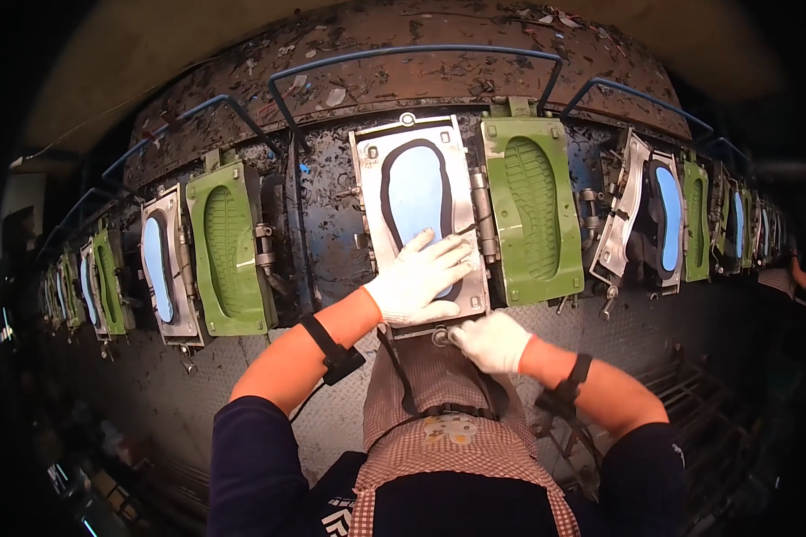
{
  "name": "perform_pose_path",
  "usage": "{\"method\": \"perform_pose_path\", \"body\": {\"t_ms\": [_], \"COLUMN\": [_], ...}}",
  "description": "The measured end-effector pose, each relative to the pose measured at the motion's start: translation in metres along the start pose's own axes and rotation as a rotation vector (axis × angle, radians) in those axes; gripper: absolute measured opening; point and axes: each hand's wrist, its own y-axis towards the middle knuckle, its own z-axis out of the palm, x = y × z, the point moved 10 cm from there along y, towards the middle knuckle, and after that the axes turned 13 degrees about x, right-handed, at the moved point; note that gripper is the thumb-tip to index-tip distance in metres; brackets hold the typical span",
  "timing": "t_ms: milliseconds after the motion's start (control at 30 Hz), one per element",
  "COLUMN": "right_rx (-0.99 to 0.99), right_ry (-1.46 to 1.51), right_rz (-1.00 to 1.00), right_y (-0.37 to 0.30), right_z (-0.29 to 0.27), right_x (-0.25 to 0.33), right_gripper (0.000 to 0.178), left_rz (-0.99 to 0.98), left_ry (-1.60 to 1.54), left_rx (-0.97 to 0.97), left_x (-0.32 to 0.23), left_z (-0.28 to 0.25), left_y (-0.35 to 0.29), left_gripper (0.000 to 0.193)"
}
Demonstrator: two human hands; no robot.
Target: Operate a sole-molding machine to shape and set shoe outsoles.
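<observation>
My left hand [418, 279], in a white glove, lies flat with fingers spread on the lower part of a pale blue shoe sole [416, 190] set in a silver metal mould plate [370, 192]. A thin dark stick shows by its fingertips; whether it is held I cannot tell. My right hand [491, 341], also gloved, is closed at the bottom edge of the plate, near a small round knob [439, 336]. Hinged to the right of the plate stands an open green mould lid [533, 210] with a tread pattern.
More mould stations [197, 255] with green lids and silver plates curve away left and right along a dirty black machine. Blue rails [421, 52] arch over the stations. Another open mould [649, 219] stands at the right. I wear a checked apron [448, 421].
</observation>
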Motion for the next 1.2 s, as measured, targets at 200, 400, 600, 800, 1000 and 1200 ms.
{"method": "perform_pose_path", "body": {"t_ms": [200, 400, 600, 800, 1000, 1200], "right_rx": [-0.159, -0.16, -0.676, -0.912, -0.407, -0.587], "right_ry": [-0.012, 0.082, 0.573, -0.128, -0.481, -0.081], "right_rz": [-0.093, -0.044, 0.166, 0.775, 0.894, 0.689], "right_y": [0.007, 0.008, -0.125, -0.275, -0.279, -0.307], "right_z": [-0.011, -0.011, -0.041, -0.053, -0.1, -0.096], "right_x": [-0.002, -0.005, -0.075, -0.276, -0.401, -0.423], "right_gripper": [0.016, 0.027, 0.034, 0.027, 0.03, 0.036], "left_rz": [-0.264, -0.617, -0.895, -1.029, -0.184, -0.301], "left_ry": [-0.427, -1.814, -0.947, -0.741, -0.462, -0.256], "left_rx": [-0.69, -1.186, -0.539, -1.393, -0.65, -0.701], "left_x": [0.148, 0.233, 0.178, 0.156, -0.145, -0.167], "left_z": [-0.041, 0.129, 0.168, 0.079, -0.021, 0.06], "left_y": [-0.08, -0.116, -0.159, -0.229, 0.107, 0.263], "left_gripper": [0.049, 0.086, 0.048, 0.04, 0.037, 0.054]}}
